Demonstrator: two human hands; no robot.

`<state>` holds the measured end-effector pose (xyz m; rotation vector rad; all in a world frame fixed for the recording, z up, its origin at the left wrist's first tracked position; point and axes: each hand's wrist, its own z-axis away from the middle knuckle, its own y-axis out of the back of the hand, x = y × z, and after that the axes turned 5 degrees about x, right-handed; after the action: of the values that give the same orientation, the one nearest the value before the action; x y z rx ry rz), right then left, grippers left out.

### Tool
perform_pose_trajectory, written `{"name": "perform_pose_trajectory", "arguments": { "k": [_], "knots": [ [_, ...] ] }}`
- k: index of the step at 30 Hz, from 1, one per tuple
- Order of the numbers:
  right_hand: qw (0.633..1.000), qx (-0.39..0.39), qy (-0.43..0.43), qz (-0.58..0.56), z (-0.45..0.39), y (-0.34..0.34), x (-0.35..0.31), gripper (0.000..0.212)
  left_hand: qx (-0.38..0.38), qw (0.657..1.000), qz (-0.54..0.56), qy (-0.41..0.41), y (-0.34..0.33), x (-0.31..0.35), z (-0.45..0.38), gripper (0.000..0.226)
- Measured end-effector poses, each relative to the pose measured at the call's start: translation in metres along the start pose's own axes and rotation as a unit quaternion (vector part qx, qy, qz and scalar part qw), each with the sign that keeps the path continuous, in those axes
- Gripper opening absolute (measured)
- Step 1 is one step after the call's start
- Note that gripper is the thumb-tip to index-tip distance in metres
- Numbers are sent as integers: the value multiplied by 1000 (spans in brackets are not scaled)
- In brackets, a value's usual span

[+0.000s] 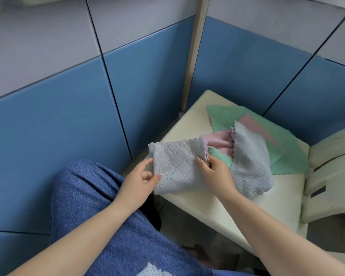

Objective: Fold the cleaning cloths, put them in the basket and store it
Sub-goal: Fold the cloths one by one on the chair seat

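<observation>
While both hands pinch it, the folded grey cloth point(175, 166) hangs over the near-left corner of the cream bench point(211, 204). Left hand point(139, 180) has its grip on the cloth's left edge, thumb on top; right hand point(213, 168) has its grip on the right edge. No basket shows. To the right a second grey cloth point(249, 164) lies crumpled on the bench, over a pink cloth point(219, 141) and green cloths point(283, 148) spread flat. Blue and grey tiled walls point(88, 96) meet in a corner behind. Blue-clad knee point(92, 196) sits near left.
</observation>
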<state>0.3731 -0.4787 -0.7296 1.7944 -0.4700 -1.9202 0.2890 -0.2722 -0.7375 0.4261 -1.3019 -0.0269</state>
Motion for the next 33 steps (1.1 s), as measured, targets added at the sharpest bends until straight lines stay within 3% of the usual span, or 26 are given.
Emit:
{"name": "perform_pose_trajectory", "arguments": {
  "k": [4, 10, 19, 24, 26, 29, 31, 33],
  "knots": [
    [996, -9, 22, 90, -11, -5, -3, 30, 9, 1000, -15, -2, -1, -2, 0, 53],
    [982, -12, 78, 174, -26, -10, -8, 35, 44, 994, -68, -70, -3, -4, 0, 33],
    [968, -28, 24, 249, -46, -18, -14, 30, 5, 999, 27, 31, -1, 2, -16, 24],
    [968, -40, -12, 247, -49, -18, -16, 28, -42, 989, 57, 132, 16, 14, -19, 19],
    [979, -33, -52, 195, -49, -14, -15, 26, -6, 996, 3, 86, 21, 15, -20, 17],
    [989, 2, -83, 120, -40, 2, -19, 27, 87, 986, -118, -79, 20, 17, -15, 17],
    [989, 32, -20, 140, -30, 10, -20, 26, 104, 955, -202, -192, 13, 23, -12, 21],
    [975, 45, 106, 190, -19, 9, -25, 25, 73, 919, -290, -256, 1, 28, -16, 33]
  ]
}}
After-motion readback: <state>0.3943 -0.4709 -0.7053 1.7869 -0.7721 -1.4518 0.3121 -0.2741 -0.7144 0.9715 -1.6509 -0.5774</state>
